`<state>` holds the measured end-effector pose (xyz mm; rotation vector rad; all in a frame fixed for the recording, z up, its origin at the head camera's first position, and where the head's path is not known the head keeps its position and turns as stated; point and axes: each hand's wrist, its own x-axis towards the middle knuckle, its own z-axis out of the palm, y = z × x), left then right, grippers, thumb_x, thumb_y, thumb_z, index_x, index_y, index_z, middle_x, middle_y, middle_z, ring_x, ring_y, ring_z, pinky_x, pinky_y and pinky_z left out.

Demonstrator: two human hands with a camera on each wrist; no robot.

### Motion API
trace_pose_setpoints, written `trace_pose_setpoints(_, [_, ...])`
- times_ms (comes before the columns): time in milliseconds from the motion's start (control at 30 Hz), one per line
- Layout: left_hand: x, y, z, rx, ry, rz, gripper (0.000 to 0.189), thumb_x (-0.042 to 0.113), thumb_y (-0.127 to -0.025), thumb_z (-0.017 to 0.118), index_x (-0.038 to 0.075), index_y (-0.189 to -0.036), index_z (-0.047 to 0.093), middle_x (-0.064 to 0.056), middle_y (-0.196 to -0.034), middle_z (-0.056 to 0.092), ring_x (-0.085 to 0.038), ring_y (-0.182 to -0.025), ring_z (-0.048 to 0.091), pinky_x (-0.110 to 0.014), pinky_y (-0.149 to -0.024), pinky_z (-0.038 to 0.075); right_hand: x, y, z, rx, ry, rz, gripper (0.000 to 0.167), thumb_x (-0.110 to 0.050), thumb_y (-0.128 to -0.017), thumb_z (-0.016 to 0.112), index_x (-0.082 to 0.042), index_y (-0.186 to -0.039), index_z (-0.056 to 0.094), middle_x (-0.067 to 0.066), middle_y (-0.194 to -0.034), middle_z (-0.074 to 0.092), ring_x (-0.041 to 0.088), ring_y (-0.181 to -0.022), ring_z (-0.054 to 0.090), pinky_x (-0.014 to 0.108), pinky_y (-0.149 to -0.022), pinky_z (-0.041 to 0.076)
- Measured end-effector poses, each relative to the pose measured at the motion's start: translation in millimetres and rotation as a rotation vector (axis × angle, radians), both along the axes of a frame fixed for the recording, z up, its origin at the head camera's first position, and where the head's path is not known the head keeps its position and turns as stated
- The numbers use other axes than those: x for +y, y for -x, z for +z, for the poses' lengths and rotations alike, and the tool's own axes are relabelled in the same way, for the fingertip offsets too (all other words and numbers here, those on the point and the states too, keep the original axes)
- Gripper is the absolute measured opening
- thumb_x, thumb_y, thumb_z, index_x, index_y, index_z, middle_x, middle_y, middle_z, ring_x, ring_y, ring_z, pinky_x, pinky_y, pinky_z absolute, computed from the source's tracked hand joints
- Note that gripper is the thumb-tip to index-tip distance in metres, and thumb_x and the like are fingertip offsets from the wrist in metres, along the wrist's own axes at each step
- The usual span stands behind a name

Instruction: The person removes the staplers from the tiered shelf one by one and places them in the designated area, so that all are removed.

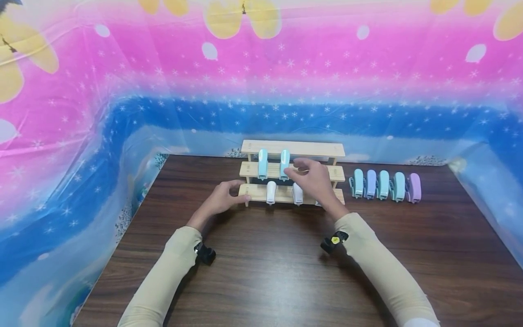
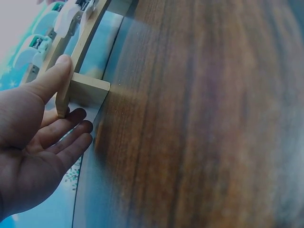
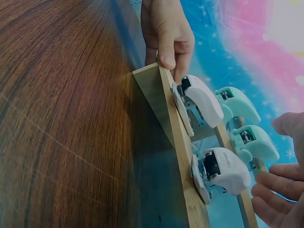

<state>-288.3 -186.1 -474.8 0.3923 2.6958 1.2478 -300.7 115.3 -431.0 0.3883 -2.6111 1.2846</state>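
L hand [image 1: 220,198] pinches the left end of the btm step of a pale wood rack w/ 3 steps [image 1: 273,170], thumb on top & fingers under. R hand [image 1: 313,178] has loose, spread fingers & grips nothing. It's right by a mint-green plastic stapler [image 1: 284,164] on the mid step; can't tell if they touch. Another mint-green plastic stapler [image 1: 263,164] stands left of it, same step. Btm step has 2 white plastic staplers [image 1: 271,192] w/ a gap between. The rack's near the back of the dark brown wood desk [image 1: 278,259]. To its right, also on the desk: a row of 5 plastic staplers [image 1: 382,185], mint, blue-purple, mint, mint, light purple. Pink & blue snowflake cloth [image 1: 286,91] hangs behind.
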Motion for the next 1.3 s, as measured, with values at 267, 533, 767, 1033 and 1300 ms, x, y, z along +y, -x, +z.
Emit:
trace_pose_setpoints(267, [-0.8,0.4,-0.9,0.003,-0.002,-0.007,0.065,0.036,-0.093,0.077,0.001,-0.144,0.056,-0.02,-0.146,0.056,-0.035,-0.138,0.05,-0.054,-0.112,0.041,-8,3.8,-1.1,-0.008,0.002,-0.005,0.06,-0.055,-0.091,0.073,-0.007,-0.126,0.07,0.012,-0.118,0.074,0.025,-0.103,0.072,0.045,-0.089,0.057])
trace_pose_setpoints(533, [-0.5,-0.5,0.1,-0.006,-0.018,0.0,0.065,0.033,-0.093,0.078,0.0,-0.144,0.055,-0.02,-0.145,0.057,-0.035,-0.137,0.051,-0.053,-0.112,0.041,-13,7.3,-1.9,-0.017,-0.006,-0.017,0.058,-0.052,-0.09,0.074,-0.005,-0.123,0.072,0.011,-0.108,0.076,0.023,-0.098,0.073,0.042,-0.088,0.057])
trace_pose_setpoints(767, [-0.5,-0.3,-0.4,0.002,-0.017,-0.007,0.066,0.033,-0.093,0.078,0.0,-0.145,0.054,-0.02,-0.145,0.057,-0.035,-0.135,0.052,-0.052,-0.11,0.043,-15,8.0,-1.8,-0.018,-0.006,-0.029,0.055,-0.052,-0.09,0.074,-0.005,-0.119,0.074,0.009,-0.104,0.077,0.022,-0.096,0.072,0.043,-0.086,0.057])
trace_pose_setpoints(1033, [-1.3,-0.1,-1.0,0.01,-0.019,-0.009,0.066,0.033,-0.093,0.078,-0.001,-0.144,0.055,-0.02,-0.144,0.058,-0.034,-0.135,0.053,-0.052,-0.11,0.043,-18,8.6,-2.3,0.01,0.007,-0.04,0.05,-0.049,-0.09,0.075,-0.005,-0.115,0.075,0.01,-0.102,0.077,0.023,-0.093,0.073,0.043,-0.084,0.058])
trace_pose_setpoints(1300, [-1.0,0.3,-0.8,0.004,-0.019,-0.006,0.067,0.035,-0.092,0.078,0.0,-0.144,0.055,-0.019,-0.145,0.057,-0.035,-0.136,0.052,-0.053,-0.111,0.042,-18,10.0,-4.5,0.021,0.02,-0.061,0.047,-0.047,-0.089,0.076,-0.005,-0.11,0.076,0.008,-0.097,0.077,0.022,-0.09,0.072,0.043,-0.082,0.057])
